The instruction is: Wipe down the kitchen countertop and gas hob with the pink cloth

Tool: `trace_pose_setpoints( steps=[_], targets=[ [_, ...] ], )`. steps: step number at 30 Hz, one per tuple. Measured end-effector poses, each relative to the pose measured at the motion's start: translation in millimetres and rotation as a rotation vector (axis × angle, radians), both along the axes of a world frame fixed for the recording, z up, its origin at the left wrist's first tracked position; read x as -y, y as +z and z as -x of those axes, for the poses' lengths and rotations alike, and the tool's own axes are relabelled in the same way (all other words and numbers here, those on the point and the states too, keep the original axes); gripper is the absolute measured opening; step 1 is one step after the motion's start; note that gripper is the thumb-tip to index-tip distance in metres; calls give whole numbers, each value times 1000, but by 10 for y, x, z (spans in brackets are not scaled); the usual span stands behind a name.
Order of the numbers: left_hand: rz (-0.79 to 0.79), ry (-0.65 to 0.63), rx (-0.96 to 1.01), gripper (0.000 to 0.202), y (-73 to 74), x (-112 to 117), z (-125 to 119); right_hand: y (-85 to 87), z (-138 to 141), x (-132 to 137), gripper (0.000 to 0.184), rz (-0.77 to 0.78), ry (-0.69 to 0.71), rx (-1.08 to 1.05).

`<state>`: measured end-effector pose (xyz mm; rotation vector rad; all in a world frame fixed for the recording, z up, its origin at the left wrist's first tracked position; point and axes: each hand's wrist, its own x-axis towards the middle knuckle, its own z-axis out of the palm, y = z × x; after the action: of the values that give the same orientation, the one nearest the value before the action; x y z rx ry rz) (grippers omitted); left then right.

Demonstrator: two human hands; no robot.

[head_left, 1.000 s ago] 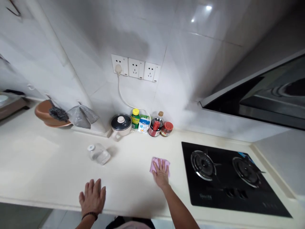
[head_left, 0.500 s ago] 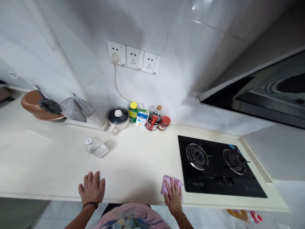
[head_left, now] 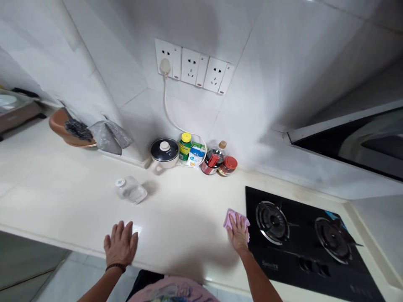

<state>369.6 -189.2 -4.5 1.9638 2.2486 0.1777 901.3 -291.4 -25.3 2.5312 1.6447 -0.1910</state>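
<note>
My right hand [head_left: 239, 235] presses flat on a pink cloth [head_left: 232, 218] that lies on the cream countertop [head_left: 182, 214] right at the left edge of the black gas hob [head_left: 311, 239]. Its fingers are spread over the cloth. My left hand [head_left: 121, 247] rests flat on the countertop near the front edge, fingers stretched out, with nothing in it. A clear plastic bottle with a white cap [head_left: 130, 191] lies on its side a little beyond my left hand.
At the back wall stand a small lidded pot [head_left: 164, 152], a green bottle with a yellow cap [head_left: 184, 146], a white packet [head_left: 195, 155], a dark sauce bottle [head_left: 213, 160] and a red-lidded jar [head_left: 228, 165]. A brown bowl [head_left: 67, 133] and grey bag [head_left: 110, 136] sit left. A range hood [head_left: 352, 138] overhangs right.
My right hand slid the pink cloth from mid-counter toward the front edge, then back up to the hob's left edge. My left hand stayed flat in place.
</note>
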Motion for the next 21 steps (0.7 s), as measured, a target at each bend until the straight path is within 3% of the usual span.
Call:
trace_pose_setpoints(
  steps=[8,13,17,21],
  targets=[
    [-41,0,3,54,-39,5,7,125,-396,-1237,67,53,-182,-48],
    [-67,5,17,52,-74,10,18,186,-637,-1967,71,47,-194,-100],
    [-65,-5,15,53,-65,18,24,144,-759,-2342,71,28,-197,-119],
    [-37,14,21,54,-28,23,17,98,-754,-2433,71,-11,-214,-140]
  ],
)
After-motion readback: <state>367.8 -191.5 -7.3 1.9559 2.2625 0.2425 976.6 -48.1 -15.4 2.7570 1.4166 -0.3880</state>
